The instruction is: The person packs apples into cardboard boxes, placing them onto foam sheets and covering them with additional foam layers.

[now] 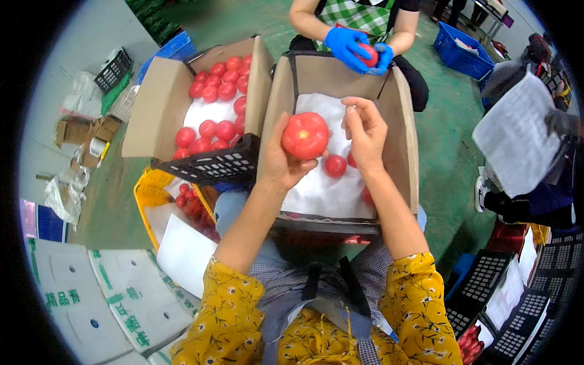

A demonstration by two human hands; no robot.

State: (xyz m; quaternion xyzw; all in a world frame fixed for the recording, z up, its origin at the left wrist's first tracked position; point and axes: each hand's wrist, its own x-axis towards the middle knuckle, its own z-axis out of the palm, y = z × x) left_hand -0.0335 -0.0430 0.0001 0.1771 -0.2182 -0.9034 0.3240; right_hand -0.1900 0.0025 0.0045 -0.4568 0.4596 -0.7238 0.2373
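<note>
My left hand holds a large red tomato with its pale blossom end facing up, over a cardboard-lined crate. To its right, my right hand is raised with fingers bent and apart, holding nothing that I can see. Below the hands, a few tomatoes lie on the crate's white liner, partly hidden by my right wrist and forearm. Left of this crate stands a black crate lined with cardboard, holding rows of tomatoes on a white sheet.
Across the crate, a co-worker's blue-gloved hands hold a tomato. A yellow crate with small red fruit stands at lower left, near white foam boxes. Black crates are at lower right. Another person at right holds a white sheet.
</note>
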